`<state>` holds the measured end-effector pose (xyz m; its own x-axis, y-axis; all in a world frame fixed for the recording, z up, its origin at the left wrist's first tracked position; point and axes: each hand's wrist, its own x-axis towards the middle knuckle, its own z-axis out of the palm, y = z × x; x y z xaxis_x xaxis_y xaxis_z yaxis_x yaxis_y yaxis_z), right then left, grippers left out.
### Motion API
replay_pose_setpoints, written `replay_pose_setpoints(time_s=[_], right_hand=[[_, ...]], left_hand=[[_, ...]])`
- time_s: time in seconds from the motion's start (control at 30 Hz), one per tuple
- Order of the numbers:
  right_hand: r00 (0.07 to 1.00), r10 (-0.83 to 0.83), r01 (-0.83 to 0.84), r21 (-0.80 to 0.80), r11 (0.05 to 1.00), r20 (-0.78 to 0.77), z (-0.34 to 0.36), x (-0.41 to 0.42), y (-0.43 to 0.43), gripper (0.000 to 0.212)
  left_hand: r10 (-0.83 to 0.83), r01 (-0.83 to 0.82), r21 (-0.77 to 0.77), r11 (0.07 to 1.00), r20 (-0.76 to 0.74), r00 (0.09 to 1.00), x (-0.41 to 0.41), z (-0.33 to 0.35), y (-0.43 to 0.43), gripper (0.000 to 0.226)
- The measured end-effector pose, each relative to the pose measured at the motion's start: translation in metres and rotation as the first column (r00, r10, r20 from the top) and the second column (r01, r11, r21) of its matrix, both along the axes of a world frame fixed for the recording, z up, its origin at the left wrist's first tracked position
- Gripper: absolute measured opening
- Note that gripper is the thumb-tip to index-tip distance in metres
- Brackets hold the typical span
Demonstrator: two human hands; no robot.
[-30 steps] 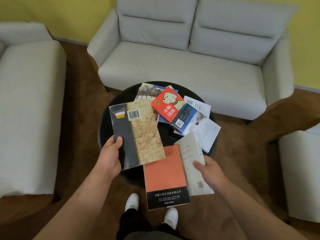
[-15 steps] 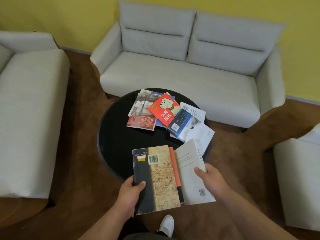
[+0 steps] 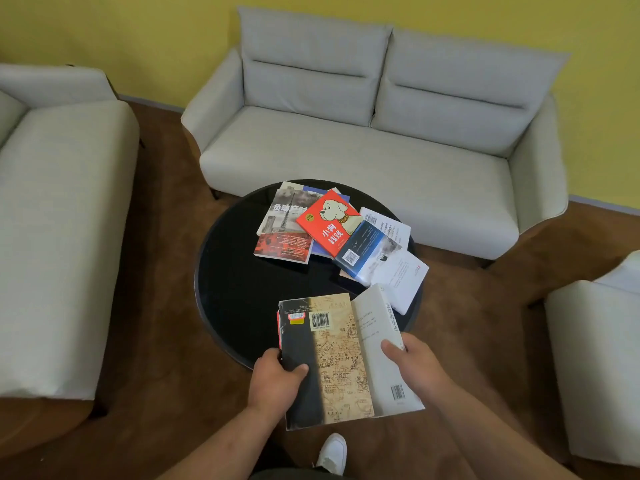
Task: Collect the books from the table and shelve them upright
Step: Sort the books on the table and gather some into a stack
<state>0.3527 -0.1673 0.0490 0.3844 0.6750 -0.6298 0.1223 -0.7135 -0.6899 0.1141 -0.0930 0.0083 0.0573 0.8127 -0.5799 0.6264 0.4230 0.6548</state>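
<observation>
Now left hand (image 3: 275,384) thumb tops map book (image 3: 341,362), right hand (image 3: 415,367) white book (image 3: 375,323)

1. Red book (image 3: 329,223): large yellow characters "小狗钱钱" below a cartoon dog.
2. Grey book (image 3: 287,209): pale title starting "负动产"; the red book hides the rest.
3. White book (image 3: 381,341): spine reads "法律的悖论"; the digits of the barcode near its lower edge are too small to read.
4. Map book (image 3: 339,358): white barcode label, an unreadable red-and-yellow sticker, and what looks like "IRAN" on the map.
5. Blue book (image 3: 360,247): barcode label; its small print is illegible.
</observation>
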Motion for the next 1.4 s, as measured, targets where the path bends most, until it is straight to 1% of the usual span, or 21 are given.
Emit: replay_pose_setpoints(time_s=[0.23,0.37,0.43,0.5,0.57,0.6,0.63,0.67,0.73,0.77,0.8,0.87,0.93,1.0,1.03,1.07,1.13,1.17,1.23,1.3,1.4], right_hand=[[0.999,0.044,-0.044,0.025,0.999,-0.014,0.017,0.007,0.006,0.019],[0.999,0.039,-0.038,0.085,0.996,-0.002,0.039,0.016,0.006,0.018],[0.999,0.033,-0.033,0.129,0.991,0.003,0.054,0.024,0.004,0.016],[1.000,0.026,-0.024,0.170,0.985,-0.010,0.068,0.032,0.002,0.015],[0.997,0.025,-0.010,0.211,0.977,-0.069,0.081,0.037,0.002,0.023],[0.992,0.030,0.000,0.234,0.972,-0.124,0.086,0.039,0.003,0.031],[0.981,0.031,0.018,0.252,0.967,-0.190,0.090,0.038,0.004,0.039],[0.968,0.026,0.044,0.270,0.962,-0.249,0.092,0.037,0.005,0.042],[0.949,-0.003,0.102,0.297,0.949,-0.316,0.091,0.028,0.005,0.034],[0.943,-0.026,0.129,0.293,0.947,-0.332,0.087,0.021,0.005,0.029],[0.941,-0.046,0.145,0.275,0.950,-0.334,0.083,0.015,0.004,0.027],[0.941,-0.066,0.147,0.224,0.964,-0.331,0.078,0.003,0.004,0.025],[0.937,-0.056,0.139,0.219,0.966,-0.344,0.076,-0.006,0.005,0.023],[0.972,0.022,0.046,0.279,0.959,-0.236,0.080,-0.014,0.008,0.032],[0.988,0.070,-0.023,0.306,0.952,-0.141,0.082,-0.020,0.009,0.038],[0.992,0.113,-0.089,0.332,0.939,-0.055,0.084,-0.026,0.009,0.042],[0.982,0.173,-0.186,0.348,0.919,0.070,0.086,-0.041,0.007,0.049],[0.971,0.204,-0.234,0.335,0.913,0.122,0.086,-0.048,0.006,0.056],[0.941,0.269,-0.322,0.303,0.897,0.203,0.083,-0.058,0.004,0.066],[0.903,0.346,-0.411,0.277,0.868,0.257,0.079,-0.063,0.002,0.068],[0.834,0.447,-0.530,0.244,0.813,0.323,0.071,-0.062,0.004,0.045]], left_hand=[[-0.035,0.037,0.068,0.997,-0.026,0.999,-0.002,-0.003,-0.005,0.034],[-0.053,0.053,0.035,0.998,0.009,0.999,-0.006,0.000,-0.003,0.036],[-0.051,0.051,0.002,0.999,0.037,0.998,-0.008,0.007,0.000,0.045],[-0.022,0.025,0.085,0.996,-0.034,0.999,-0.007,0.018,0.002,0.056],[0.028,-0.013,0.240,0.971,-0.060,0.998,0.000,0.037,0.005,0.049],[0.024,-0.021,0.260,0.965,-0.007,1.000,0.006,0.047,0.007,0.035],[0.003,-0.023,0.206,0.978,0.093,0.996,0.013,0.057,0.009,0.020],[-0.027,0.007,0.094,0.996,0.217,0.976,0.021,0.067,0.011,0.015],[-0.016,0.111,-0.169,0.979,0.485,0.875,0.035,0.081,0.012,0.021],[0.050,0.131,-0.271,0.954,0.573,0.818,0.041,0.084,0.012,0.027],[0.093,0.123,-0.313,0.942,0.595,0.799,0.046,0.086,0.012,0.030],[0.047,0.084,-0.242,0.967,0.490,0.870,0.050,0.085,0.011,0.030],[-0.088,0.140,-0.119,0.983,0.367,0.926,0.050,0.082,0.007,0.029],[-0.182,0.192,-0.003,0.981,0.298,0.937,0.050,0.080,0.002,0.031],[-0.197,0.200,0.023,0.979,0.322,0.926,0.050,0.080,-0.001,0.036],[-0.163,0.183,-0.007,0.983,0.422,0.892,0.050,0.084,-0.003,0.037],[0.004,0.145,-0.185,0.972,0.631,0.776,0.052,0.096,-0.005,0.035],[0.105,0.118,-0.273,0.955,0.681,0.725,0.051,0.100,-0.005,0.042],[0.236,0.083,-0.386,0.919,0.705,0.669,0.049,0.104,-0.002,0.059],[0.310,0.080,-0.440,0.894,0.738,0.600,0.046,0.103,0.002,0.063],[0.448,0.110,-0.534,0.838,0.789,0.420,0.035,0.101,0.010,0.071]])
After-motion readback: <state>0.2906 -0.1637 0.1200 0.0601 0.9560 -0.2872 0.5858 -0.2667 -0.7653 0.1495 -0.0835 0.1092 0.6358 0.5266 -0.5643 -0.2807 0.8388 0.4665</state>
